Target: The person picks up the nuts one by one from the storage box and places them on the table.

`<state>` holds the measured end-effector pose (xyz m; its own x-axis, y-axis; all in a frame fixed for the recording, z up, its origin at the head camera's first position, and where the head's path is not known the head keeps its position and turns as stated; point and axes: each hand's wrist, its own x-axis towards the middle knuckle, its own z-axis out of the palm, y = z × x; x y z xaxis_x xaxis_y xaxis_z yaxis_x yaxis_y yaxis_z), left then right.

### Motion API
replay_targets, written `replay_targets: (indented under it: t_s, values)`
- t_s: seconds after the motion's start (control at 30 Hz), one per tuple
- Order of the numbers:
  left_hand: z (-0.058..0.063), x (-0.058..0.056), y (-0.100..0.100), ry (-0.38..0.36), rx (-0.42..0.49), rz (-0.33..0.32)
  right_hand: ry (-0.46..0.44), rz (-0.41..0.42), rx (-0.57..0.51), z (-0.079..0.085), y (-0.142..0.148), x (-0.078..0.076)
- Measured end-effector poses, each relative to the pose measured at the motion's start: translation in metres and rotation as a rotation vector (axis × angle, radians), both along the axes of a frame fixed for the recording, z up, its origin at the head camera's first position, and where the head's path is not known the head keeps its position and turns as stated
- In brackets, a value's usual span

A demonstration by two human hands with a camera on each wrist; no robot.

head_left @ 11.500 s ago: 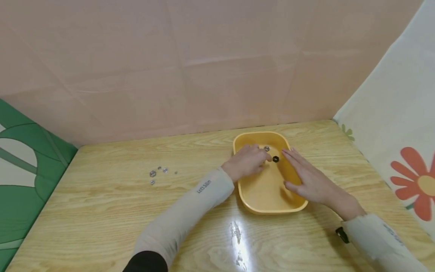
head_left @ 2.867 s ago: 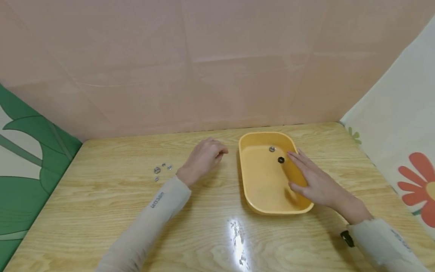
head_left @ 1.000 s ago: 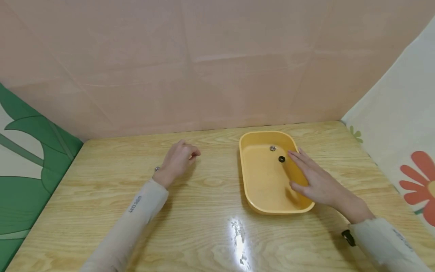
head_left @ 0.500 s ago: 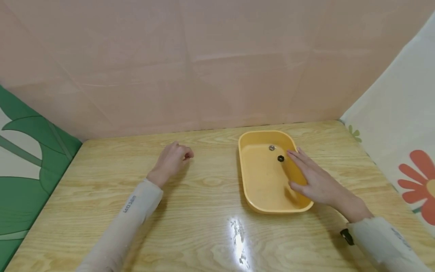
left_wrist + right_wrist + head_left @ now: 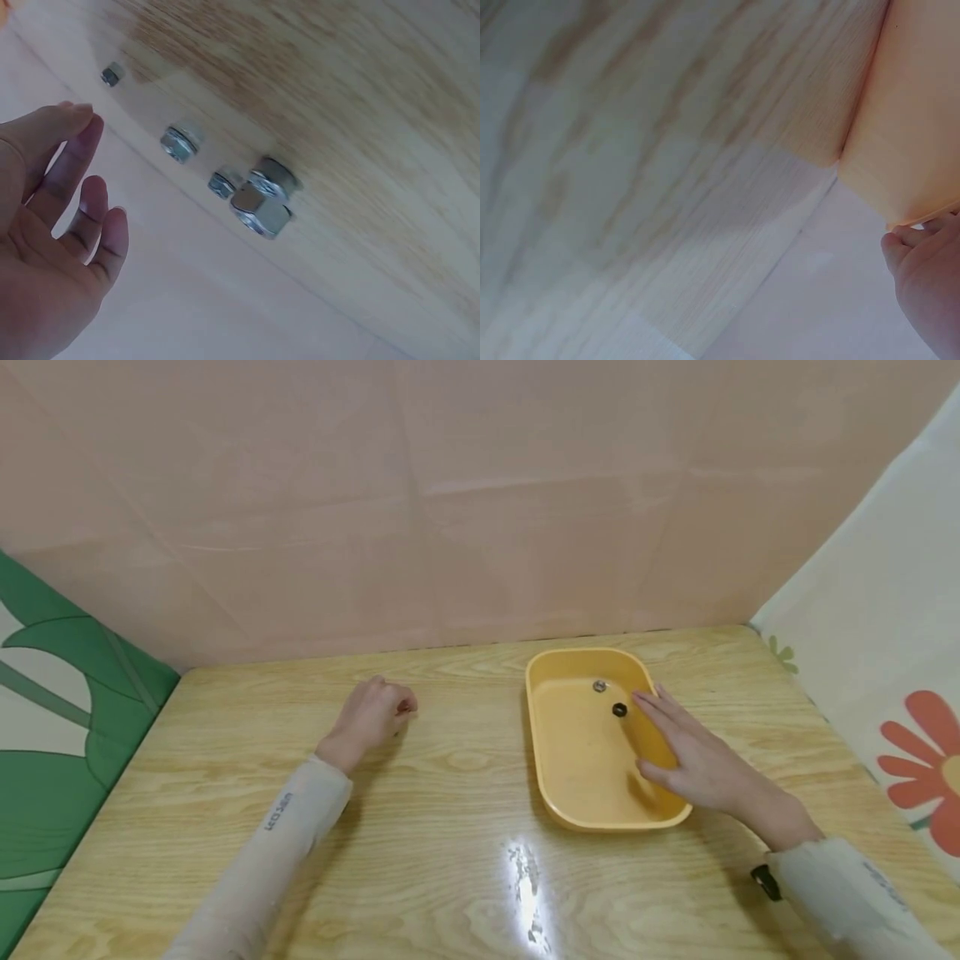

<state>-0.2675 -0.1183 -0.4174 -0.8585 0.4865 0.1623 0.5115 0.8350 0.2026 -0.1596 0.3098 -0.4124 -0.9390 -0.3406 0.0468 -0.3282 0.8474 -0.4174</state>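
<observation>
In the left wrist view, my left hand has its thumb and forefinger tips close together with nothing seen between them; the other fingers are loosely bent. Just beyond the fingertips lies a tiny metal nut. A medium nut, a small nut and a large hex nut with another nut behind it sit farther along the table. The head view hides most of these behind the hand. My right hand, fingers straight, rests at the right rim of the yellow bin.
Inside the bin are a silver nut and a black nut. The wooden table ends at a pinkish cloth backdrop. Printed cloths stand at the left and right sides.
Over the last seconds my left hand has left the bin and travelled left to the loose nuts, slowing over the last half second. The right hand has stayed at the bin's rim.
</observation>
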Motion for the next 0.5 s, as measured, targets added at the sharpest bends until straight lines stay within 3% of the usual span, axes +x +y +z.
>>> replay_targets:
  t_s: [0.5]
  values:
    - [0.003,0.002,-0.014,-0.103,-0.084,0.045,-0.008,0.0,0.008,0.0,0.001,0.0]
